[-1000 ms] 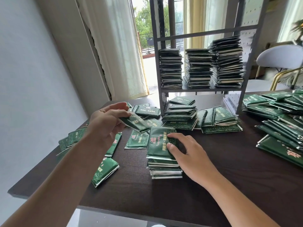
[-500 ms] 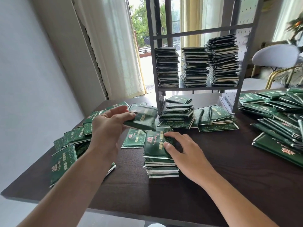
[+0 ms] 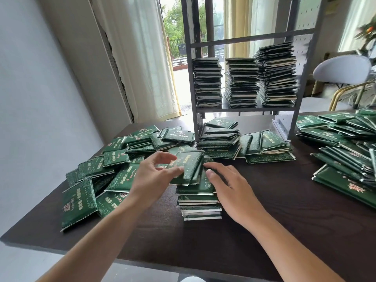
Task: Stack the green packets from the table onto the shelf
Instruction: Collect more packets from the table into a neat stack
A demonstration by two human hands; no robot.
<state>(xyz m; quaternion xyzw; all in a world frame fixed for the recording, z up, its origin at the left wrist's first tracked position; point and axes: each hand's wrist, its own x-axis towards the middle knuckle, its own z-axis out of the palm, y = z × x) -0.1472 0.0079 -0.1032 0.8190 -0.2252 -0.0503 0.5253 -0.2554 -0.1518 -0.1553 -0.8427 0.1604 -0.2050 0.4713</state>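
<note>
We find the left hand [image 3: 151,177] pinching a flat glossy green foil packet [image 3: 188,168], tilted just above the small stack of green packets [image 3: 198,200] on the dark wooden table [image 3: 284,231]. Half a second ago that packet was further left, clear of the stack. The right hand [image 3: 230,186] still rests with relaxed fingers against the stack's right side. The grey metal shelf [image 3: 246,108] carries three tall piles.
</note>
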